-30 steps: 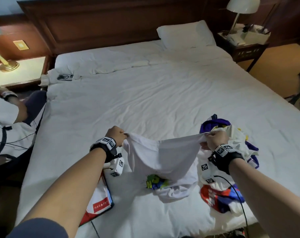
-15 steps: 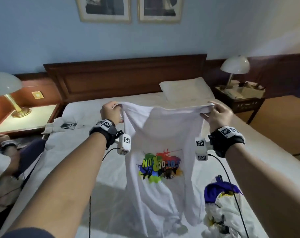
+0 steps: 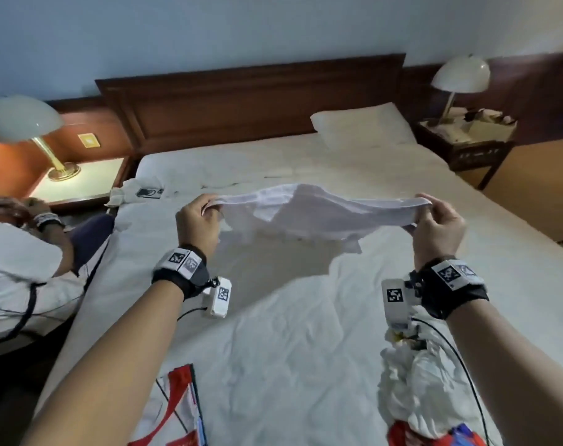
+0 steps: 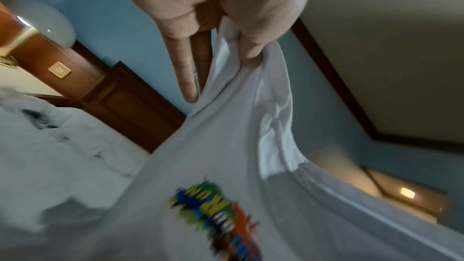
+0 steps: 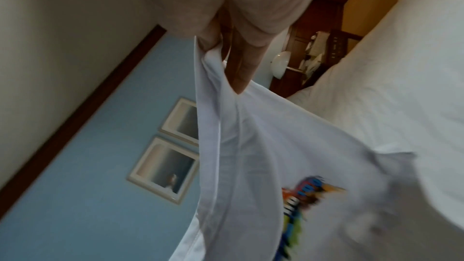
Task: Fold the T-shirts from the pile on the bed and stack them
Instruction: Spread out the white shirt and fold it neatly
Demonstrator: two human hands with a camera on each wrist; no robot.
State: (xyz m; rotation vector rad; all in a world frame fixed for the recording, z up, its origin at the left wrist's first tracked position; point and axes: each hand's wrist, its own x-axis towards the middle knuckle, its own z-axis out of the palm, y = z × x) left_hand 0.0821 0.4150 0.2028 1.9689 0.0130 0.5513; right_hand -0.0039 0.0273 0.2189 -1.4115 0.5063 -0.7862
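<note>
Half a second ago the white cotton T-shirt with the multicoloured splash print was hanging upright from both hands with its print showing in the head view; now it is billowing out almost flat above the middle of the white-sheeted bed, throwing a shadow on the sheet beneath it. Its print is showing only on the underside, in the wrist views, and is too blurred to read with certainty.

The left hand is pinching one end of the shirt's stretched edge between thumb and fingers. The right hand is gripping the other end the same way, cloth bunching under its fingers. That edge is running taut between the two hands, and the rest of the shirt is floating away toward the dark wooden headboard.

A crumpled heap of white and coloured T-shirts is lying at the near right edge of the bed. A red-and-white printed garment is lying flat at the near left edge. A white pillow is resting at the far right corner, and another person in a white top is sitting beside the left edge
</note>
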